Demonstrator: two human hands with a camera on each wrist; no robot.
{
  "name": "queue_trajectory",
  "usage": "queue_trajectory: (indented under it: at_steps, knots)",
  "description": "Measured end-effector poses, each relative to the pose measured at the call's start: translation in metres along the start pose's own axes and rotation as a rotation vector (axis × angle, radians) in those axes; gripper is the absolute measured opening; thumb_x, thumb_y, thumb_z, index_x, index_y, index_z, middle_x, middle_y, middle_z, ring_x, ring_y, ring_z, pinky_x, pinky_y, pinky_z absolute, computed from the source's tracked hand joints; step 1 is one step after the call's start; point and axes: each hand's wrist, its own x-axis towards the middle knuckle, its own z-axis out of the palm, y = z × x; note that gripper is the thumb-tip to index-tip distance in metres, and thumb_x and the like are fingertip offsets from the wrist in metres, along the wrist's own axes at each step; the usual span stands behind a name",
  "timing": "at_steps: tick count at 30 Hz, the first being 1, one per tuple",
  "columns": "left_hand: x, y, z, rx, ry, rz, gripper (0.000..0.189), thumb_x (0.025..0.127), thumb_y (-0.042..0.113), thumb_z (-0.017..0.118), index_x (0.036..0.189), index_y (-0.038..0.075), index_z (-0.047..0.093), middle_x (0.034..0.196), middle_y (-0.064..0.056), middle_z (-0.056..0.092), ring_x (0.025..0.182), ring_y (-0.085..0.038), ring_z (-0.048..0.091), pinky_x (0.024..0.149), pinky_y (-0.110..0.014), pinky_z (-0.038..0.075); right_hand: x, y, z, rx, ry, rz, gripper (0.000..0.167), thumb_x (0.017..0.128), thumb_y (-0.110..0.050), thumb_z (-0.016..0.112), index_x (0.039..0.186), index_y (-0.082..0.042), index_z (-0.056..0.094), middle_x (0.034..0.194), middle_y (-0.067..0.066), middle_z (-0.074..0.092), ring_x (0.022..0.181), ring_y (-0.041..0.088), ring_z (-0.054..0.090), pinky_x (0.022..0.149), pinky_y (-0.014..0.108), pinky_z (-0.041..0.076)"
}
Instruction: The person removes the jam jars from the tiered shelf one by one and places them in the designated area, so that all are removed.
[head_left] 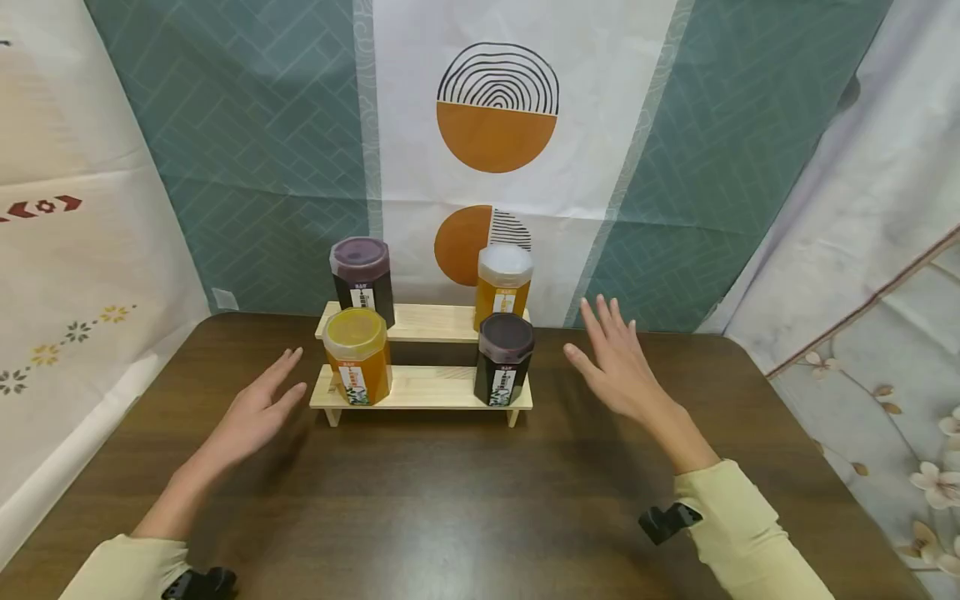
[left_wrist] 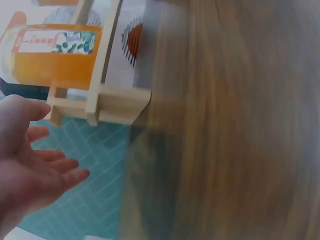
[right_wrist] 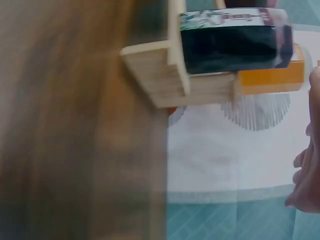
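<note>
A two-tier pale wooden rack [head_left: 431, 387] stands on the table with a jar at each end of both tiers. On the lower tier are a jar with orange contents and a yellow lid [head_left: 358, 357] at left and a dark jar [head_left: 505, 360] at right. Above them sit a dark jar with a purple lid [head_left: 362, 280] and an orange jar with a whitish lid [head_left: 503, 286]. My left hand [head_left: 253, 411], fingers extended, is left of the rack and holds nothing. To the rack's right, my right hand [head_left: 618, 362] is spread and bare of any object.
The brown wooden table [head_left: 420, 517] reaches back to a wall cloth [head_left: 288, 125] with teal sides and orange-and-black circle prints. Pale patterned cloths hang along the left [head_left: 75, 275] and right [head_left: 862, 333] sides.
</note>
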Motion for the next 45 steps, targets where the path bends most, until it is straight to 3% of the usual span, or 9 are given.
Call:
queue_trajectory:
  at_steps: [5, 9, 14, 17, 21, 26, 30, 36, 45]
  knots:
    - [0.008, -0.002, 0.015, -0.219, -0.054, -0.137, 0.062, 0.105, 0.027, 0.042, 0.152, -0.004, 0.016, 0.152, -0.032, 0.019, 0.136, -0.05, 0.02, 0.104, -0.064, 0.023, 0.026, -0.015, -0.009, 0.269, -0.02, 0.04, 0.076, 0.102, -0.05, 0.037, 0.156, -0.011, 0.002, 0.16, 0.012, 0.002, 0.145, 0.029, -0.004, 0.112, 0.057, 0.005]
    - [0.014, -0.006, 0.026, -0.408, -0.073, -0.208, 0.066, 0.105, 0.029, 0.042, 0.152, -0.004, 0.011, 0.155, -0.029, 0.013, 0.14, -0.045, 0.013, 0.107, -0.061, 0.021, 0.046, -0.028, -0.015, 0.405, -0.06, 0.102, 0.078, 0.1, -0.053, 0.042, 0.157, -0.019, 0.001, 0.161, 0.006, 0.006, 0.145, 0.027, 0.007, 0.112, 0.054, 0.014]
    - [0.018, -0.01, 0.035, -0.561, -0.061, -0.254, 0.068, 0.105, 0.027, 0.043, 0.153, -0.004, 0.006, 0.157, -0.026, 0.005, 0.142, -0.04, 0.003, 0.11, -0.057, 0.016, 0.067, -0.042, -0.016, 0.56, -0.084, 0.117, 0.08, 0.098, -0.048, 0.05, 0.157, -0.021, 0.003, 0.16, 0.009, 0.014, 0.144, 0.028, 0.015, 0.112, 0.05, 0.018]
    - [0.02, -0.01, 0.038, -0.619, -0.04, -0.273, 0.067, 0.105, 0.024, 0.042, 0.152, -0.005, 0.004, 0.156, -0.027, 0.007, 0.142, -0.038, 0.007, 0.111, -0.053, 0.018, 0.078, -0.048, -0.013, 0.662, -0.094, 0.113, 0.08, 0.098, -0.042, 0.053, 0.157, -0.018, 0.003, 0.158, 0.014, 0.016, 0.144, 0.027, 0.017, 0.112, 0.048, 0.02]
    - [0.02, -0.011, 0.04, -0.642, -0.028, -0.3, 0.065, 0.106, 0.025, 0.039, 0.152, -0.005, 0.004, 0.154, -0.028, 0.018, 0.137, -0.029, 0.026, 0.106, -0.033, 0.032, 0.091, -0.055, -0.011, 0.757, -0.081, 0.116, 0.081, 0.098, -0.035, 0.056, 0.157, -0.013, 0.005, 0.156, 0.017, 0.022, 0.141, 0.027, 0.025, 0.111, 0.046, 0.024]
    - [0.018, -0.015, 0.043, -0.686, -0.014, -0.277, 0.065, 0.106, 0.026, 0.039, 0.152, -0.005, 0.006, 0.151, -0.029, 0.024, 0.113, -0.001, 0.048, 0.087, -0.012, 0.04, 0.102, -0.063, -0.005, 0.791, -0.045, 0.115, 0.083, 0.095, -0.03, 0.061, 0.156, -0.009, 0.009, 0.147, 0.02, 0.037, 0.13, 0.03, 0.042, 0.107, 0.045, 0.032]
    - [0.018, -0.017, 0.045, -0.737, -0.005, -0.249, 0.063, 0.106, 0.022, 0.038, 0.152, -0.007, 0.006, 0.149, -0.032, 0.024, 0.101, 0.008, 0.05, 0.086, -0.012, 0.041, 0.108, -0.067, 0.0, 0.795, -0.017, 0.143, 0.087, 0.091, -0.028, 0.068, 0.155, -0.008, 0.013, 0.144, 0.018, 0.036, 0.124, 0.03, 0.043, 0.102, 0.045, 0.037]
    - [0.018, -0.018, 0.047, -0.75, -0.012, -0.234, 0.063, 0.106, 0.022, 0.037, 0.152, -0.007, 0.005, 0.15, -0.033, 0.022, 0.102, 0.009, 0.05, 0.087, -0.012, 0.04, 0.111, -0.072, 0.008, 0.823, 0.066, 0.197, 0.087, 0.082, -0.023, 0.077, 0.151, -0.008, 0.026, 0.139, 0.016, 0.041, 0.118, 0.03, 0.046, 0.095, 0.044, 0.042]
    - [0.02, -0.017, 0.049, -0.77, -0.029, -0.216, 0.064, 0.106, 0.023, 0.037, 0.152, -0.006, 0.003, 0.15, -0.032, 0.021, 0.104, 0.008, 0.049, 0.088, -0.012, 0.039, 0.112, -0.073, 0.011, 0.816, 0.137, 0.229, 0.074, 0.08, -0.023, 0.079, 0.139, -0.003, 0.04, 0.127, 0.014, 0.051, 0.111, 0.028, 0.051, 0.09, 0.042, 0.045]
